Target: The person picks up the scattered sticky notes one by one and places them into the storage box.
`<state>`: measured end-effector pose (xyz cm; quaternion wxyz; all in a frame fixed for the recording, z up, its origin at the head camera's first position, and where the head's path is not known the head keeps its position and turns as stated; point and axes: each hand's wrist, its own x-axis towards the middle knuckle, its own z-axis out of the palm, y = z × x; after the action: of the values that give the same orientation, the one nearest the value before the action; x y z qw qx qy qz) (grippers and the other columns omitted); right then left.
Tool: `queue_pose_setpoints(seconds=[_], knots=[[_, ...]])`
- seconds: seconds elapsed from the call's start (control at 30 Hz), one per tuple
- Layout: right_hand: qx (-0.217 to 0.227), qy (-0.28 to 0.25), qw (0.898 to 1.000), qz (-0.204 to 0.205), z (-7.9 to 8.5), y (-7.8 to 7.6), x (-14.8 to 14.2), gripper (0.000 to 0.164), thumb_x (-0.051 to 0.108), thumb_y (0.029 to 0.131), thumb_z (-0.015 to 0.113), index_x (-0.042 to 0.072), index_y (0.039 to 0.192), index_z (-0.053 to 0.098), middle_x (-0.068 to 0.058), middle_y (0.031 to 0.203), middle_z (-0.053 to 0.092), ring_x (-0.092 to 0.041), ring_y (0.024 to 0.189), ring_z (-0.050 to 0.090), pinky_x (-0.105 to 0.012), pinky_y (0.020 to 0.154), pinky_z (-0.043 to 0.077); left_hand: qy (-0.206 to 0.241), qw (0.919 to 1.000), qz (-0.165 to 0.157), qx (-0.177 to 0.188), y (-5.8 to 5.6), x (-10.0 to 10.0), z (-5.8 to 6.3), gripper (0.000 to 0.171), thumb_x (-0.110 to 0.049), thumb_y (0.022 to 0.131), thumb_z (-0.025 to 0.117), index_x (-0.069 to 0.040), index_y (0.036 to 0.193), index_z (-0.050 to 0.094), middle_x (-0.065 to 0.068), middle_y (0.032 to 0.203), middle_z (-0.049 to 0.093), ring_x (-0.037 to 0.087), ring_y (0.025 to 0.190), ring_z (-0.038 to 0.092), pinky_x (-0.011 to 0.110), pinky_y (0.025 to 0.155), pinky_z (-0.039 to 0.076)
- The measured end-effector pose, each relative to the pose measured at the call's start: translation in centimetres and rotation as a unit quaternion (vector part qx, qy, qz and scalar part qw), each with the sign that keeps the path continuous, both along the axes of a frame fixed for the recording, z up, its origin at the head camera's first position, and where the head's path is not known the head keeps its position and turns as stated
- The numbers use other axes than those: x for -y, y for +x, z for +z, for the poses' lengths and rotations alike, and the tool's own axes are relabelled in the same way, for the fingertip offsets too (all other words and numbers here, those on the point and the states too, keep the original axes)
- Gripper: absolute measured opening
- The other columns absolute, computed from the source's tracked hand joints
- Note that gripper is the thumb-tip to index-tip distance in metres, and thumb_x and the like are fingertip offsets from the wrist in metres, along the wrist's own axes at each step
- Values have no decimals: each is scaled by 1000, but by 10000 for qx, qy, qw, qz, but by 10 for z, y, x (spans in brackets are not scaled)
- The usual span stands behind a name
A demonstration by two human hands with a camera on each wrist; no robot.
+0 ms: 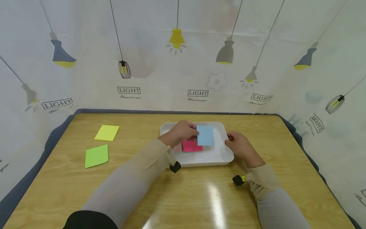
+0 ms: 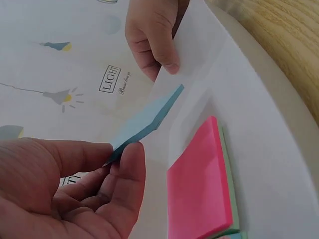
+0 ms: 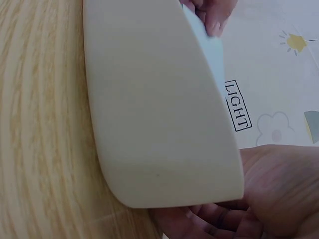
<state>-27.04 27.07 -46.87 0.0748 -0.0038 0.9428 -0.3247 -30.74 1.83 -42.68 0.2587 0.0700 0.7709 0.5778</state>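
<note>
My left hand [image 1: 183, 131] pinches a light blue sticky note pad [image 1: 205, 135] between thumb and fingers, raised over the white tray [image 1: 221, 156]. In the left wrist view the blue pad tilts up from the fingertips. Below it in the tray lies a bright pink sticky note pad [image 2: 197, 181], with a pale green layer under it and a bit of blue at its near corner. My right hand [image 1: 241, 145] grips the tray's right end, its thumb on the rim and its fingers low against the outer wall in the right wrist view.
On the wooden table [image 1: 137, 197], left of the tray, lie a yellow sticky note pad [image 1: 107, 133] and a lime green one [image 1: 96, 156]. A pale wall covering [image 1: 160, 63] printed with lamps stands along the table's far and side edges.
</note>
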Motion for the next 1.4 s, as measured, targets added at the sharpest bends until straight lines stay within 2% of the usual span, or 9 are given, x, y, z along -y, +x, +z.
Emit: queue_pose_setpoints(seconds=[0.2,0.33,0.43,0.53,0.6,0.7,0.8,1.1,1.4], knots=[[155,-99,9998,-76,0,-2,1,36,19,93,50,0,123,52,-17,111,58,-26,95,52,-44,83,49,1,9994,107,336,-6,-15,-4,15,-4,84,61,9,89,62,25,102,66,21,75,66,33,76,56],[147,-102,9998,-104,0,-2,0,36,19,93,50,0,123,52,-17,112,58,-26,96,52,-44,84,49,-33,9988,221,444,-10,-26,-11,18,-2,82,62,9,95,65,22,91,69,22,74,66,33,75,56],[132,-100,9998,-116,1,-2,0,36,19,93,50,1,123,53,-17,112,58,-26,96,51,-44,84,48,-13,9980,394,500,-12,-34,-15,16,1,79,62,8,93,65,18,82,68,22,70,65,32,70,57],[147,-101,9998,-100,1,-1,0,36,19,93,49,1,124,52,-17,113,58,-26,97,51,-44,84,48,-253,9977,509,357,-12,-39,-17,6,0,78,63,5,81,65,14,73,67,21,65,65,28,63,57],[170,-107,9997,-107,2,-1,0,37,20,93,49,1,125,51,-17,114,57,-26,98,51,-45,85,48,-706,9965,442,8,-12,-41,-18,7,-3,76,63,0,70,63,10,64,65,18,58,63,24,57,54],[180,-87,9997,-121,1,-1,-1,38,20,93,49,1,126,51,-17,116,57,-26,100,51,-46,87,47,-1465,9877,192,-513,-13,-43,-19,17,-7,74,63,-5,57,60,5,54,60,14,51,57,21,49,45],[178,-68,9997,-144,1,-1,-1,38,20,93,50,1,126,51,-17,115,57,-26,100,50,-46,88,47,-2087,9741,-74,-869,-14,-44,-19,22,-10,73,61,-7,52,59,1,47,56,12,46,51,21,46,38],[204,-43,9996,-207,1,-3,-1,38,20,92,50,2,125,51,-16,116,56,-26,100,49,-48,90,46,-2269,9688,-370,-925,-11,-49,-17,20,-9,74,60,-5,54,60,1,43,55,11,44,55,19,45,39],[252,-44,9996,-133,2,-2,-1,39,21,93,48,2,128,49,-16,118,55,-26,102,49,-49,92,45,-2777,9467,-698,-1476,-9,-49,-18,25,-13,79,60,-4,58,70,-2,44,57,8,47,56,15,56,40]])
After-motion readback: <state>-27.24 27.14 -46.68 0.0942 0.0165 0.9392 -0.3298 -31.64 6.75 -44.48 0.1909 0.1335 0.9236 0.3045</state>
